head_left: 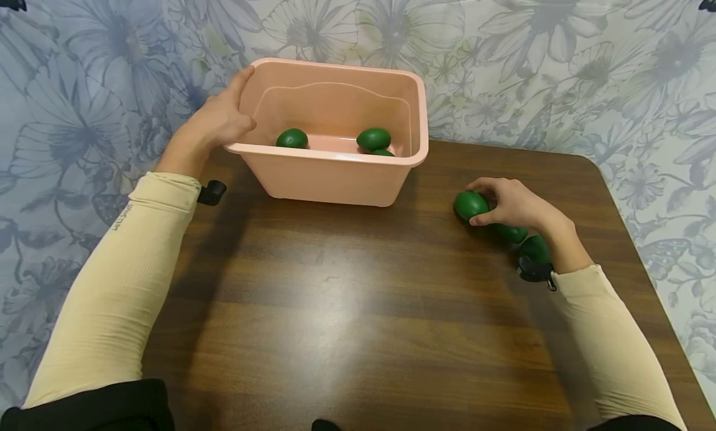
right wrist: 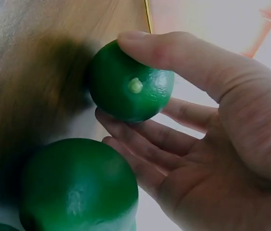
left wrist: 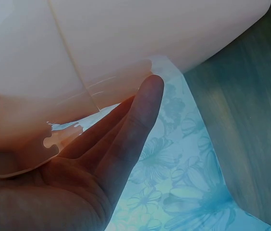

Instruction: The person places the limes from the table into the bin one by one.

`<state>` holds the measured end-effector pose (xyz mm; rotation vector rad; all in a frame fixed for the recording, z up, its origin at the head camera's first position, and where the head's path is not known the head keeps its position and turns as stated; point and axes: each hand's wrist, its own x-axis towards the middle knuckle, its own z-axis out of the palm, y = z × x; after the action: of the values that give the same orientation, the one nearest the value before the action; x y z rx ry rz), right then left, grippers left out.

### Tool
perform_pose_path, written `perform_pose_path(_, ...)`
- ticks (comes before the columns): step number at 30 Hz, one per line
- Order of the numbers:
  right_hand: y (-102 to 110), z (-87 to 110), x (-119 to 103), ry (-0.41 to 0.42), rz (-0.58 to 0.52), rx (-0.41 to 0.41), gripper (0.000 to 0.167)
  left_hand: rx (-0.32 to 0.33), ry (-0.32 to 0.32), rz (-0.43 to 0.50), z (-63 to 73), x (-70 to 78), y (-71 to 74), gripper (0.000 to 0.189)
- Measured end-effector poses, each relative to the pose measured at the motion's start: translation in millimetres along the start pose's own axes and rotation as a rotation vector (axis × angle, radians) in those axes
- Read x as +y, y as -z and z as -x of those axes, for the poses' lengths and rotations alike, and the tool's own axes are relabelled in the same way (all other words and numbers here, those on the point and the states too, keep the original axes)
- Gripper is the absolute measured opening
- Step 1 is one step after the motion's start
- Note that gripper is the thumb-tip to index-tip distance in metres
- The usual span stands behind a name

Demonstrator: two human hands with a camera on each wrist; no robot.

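Glossy green oval fruit (head_left: 468,204), pinched by the right hand (head_left: 517,204) on the brown wooden table (head_left: 324,282), points its stem nub and long axis roughly toward that wrist; the left hand (head_left: 218,118) grips a peach plastic tub (head_left: 335,176).

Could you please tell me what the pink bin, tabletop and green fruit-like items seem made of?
Pink bin: probably plastic, soft sheen; it looks moulded, with rounded corners.
Tabletop: wood or wood-look laminate, glossy; brown grain and bright glare show.
Green fruit-like items: smooth, glossy; one shows a pale stem-like nub, yet real fruit or plastic both seem possible.
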<state>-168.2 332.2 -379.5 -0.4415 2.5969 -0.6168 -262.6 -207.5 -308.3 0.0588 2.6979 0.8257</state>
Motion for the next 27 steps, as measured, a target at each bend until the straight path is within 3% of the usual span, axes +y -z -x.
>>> perform_pose_path(5,-2.5,-3.9,-1.7,0.017,0.012,0.021,0.070,0.000,-0.001,-0.001,0.3,-0.4,0.0,0.098)
perform_pose_path(17,-10.5,-16.9,-7.7,-0.005,-0.089,0.056,0.067,0.003,0.006,0.004,0.2,-1.9,0.3,0.100)
perform_pose_path(27,-13.0,-23.5,-10.6,0.002,-0.067,0.118,0.064,0.013,0.001,0.005,-0.2,-1.4,0.6,0.102)
